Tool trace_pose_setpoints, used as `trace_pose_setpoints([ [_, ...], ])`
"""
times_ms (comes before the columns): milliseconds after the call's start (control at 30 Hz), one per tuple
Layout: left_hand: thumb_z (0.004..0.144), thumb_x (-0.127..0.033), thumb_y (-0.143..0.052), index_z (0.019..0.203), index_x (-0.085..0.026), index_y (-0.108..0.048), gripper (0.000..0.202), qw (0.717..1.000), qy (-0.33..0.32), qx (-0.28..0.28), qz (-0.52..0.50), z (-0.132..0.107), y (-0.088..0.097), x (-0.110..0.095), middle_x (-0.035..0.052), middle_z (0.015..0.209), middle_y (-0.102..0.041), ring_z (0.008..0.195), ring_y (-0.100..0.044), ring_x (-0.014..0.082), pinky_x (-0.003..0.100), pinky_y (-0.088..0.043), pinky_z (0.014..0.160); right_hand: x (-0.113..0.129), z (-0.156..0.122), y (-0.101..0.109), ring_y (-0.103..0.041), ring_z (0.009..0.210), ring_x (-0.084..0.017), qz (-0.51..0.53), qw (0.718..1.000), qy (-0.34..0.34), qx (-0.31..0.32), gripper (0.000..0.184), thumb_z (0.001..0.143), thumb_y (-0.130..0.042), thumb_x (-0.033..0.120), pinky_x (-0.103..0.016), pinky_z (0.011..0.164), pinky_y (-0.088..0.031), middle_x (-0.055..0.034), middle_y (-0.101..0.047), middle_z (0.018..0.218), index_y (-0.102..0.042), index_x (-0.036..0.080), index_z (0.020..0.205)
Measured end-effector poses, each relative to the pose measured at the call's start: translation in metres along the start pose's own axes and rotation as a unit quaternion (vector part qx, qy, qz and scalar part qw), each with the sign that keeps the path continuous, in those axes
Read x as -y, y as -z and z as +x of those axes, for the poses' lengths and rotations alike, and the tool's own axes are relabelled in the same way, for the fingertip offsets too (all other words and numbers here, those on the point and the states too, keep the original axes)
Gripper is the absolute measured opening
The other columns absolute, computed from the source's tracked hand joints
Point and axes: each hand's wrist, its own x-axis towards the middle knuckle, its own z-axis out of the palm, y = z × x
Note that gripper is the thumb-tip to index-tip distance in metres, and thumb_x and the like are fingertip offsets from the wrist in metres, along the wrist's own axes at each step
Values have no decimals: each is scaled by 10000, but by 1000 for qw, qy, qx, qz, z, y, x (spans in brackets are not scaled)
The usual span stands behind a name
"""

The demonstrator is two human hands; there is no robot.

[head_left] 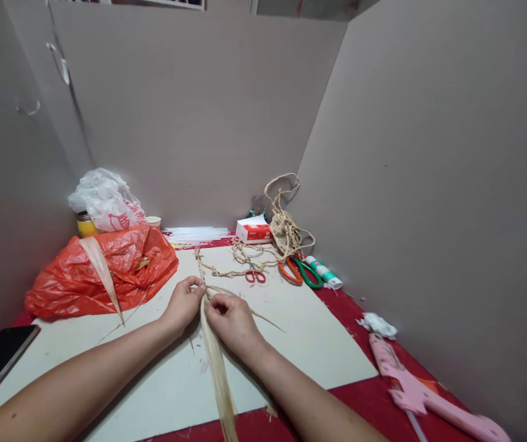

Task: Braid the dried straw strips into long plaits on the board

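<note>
Plaiting of dried leaf-like strips at the end of a cord, as seen by an onlooker in the room. The left hand [185, 304] is pinched narrow, thumb and forefinger closed on the junction where the knotted cord [212, 271] meets a long pale strip [217, 374]. The right hand [234, 319] lies just beside it, fingers curled and tips drawn close at the strip's upper end; whether a strand is caught between them cannot be told from here. The pale strip runs from the junction toward the worker, between the forearms, over a white board [319, 350] and past its near edge onto the red-covered bench [365, 396]. A second, thinner strip [266, 318] slants off to the right, its far end free. Beyond the hands, the cord trails to a loose coil [286, 230] near the back wall. The step in hand appears to be the joining or twisting of strips into the cord; the next move would call for a firm left pinch while the right hand crosses one strand over the other.
</note>
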Motion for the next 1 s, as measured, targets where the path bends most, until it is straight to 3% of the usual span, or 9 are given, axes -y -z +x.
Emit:
trace_pose_setpoints([
  [300,749,-313,-527,762,-182,-494,136,996,-70,12,52,3,1,9,-75,500,-410,443,-372,72,168,-274,448,4,2,-6,-423,481,-97,26,999,-25,25,184,685,-476,171,-210,490,-310,19,-510,491,-535,159,512],
  [533,783,-334,-487,768,-197,-456,142,994,-87,24,63,1,1,10,-68,499,-440,451,-421,91,175,-283,449,8,1,-1,-409,498,-94,-30,999,38,-2,184,698,-477,148,-207,504,-286,28,-471,501,-462,171,516],
  [767,792,-332,-479,771,-192,-443,145,993,-93,22,65,-1,1,6,-79,513,-390,442,-349,72,172,-272,443,14,-2,6,-412,512,-105,-133,987,85,-17,178,737,-462,134,-225,525,-268,7,-497,545,-447,180,565],
  [933,792,-323,-480,770,-190,-457,137,995,-72,22,70,-1,1,2,-86,495,-380,426,-328,63,167,-262,451,9,2,13,-425,520,-118,-177,983,49,-23,165,752,-460,145,-242,536,-268,-9,-523,562,-479,184,593],
  [1000,787,-324,-485,770,-193,-455,136,997,-55,21,55,-1,1,1,-88,482,-386,413,-328,61,167,-256,447,6,5,16,-425,521,-119,-141,989,19,-40,160,742,-475,157,-240,543,-284,0,-503,545,-469,185,585],
])
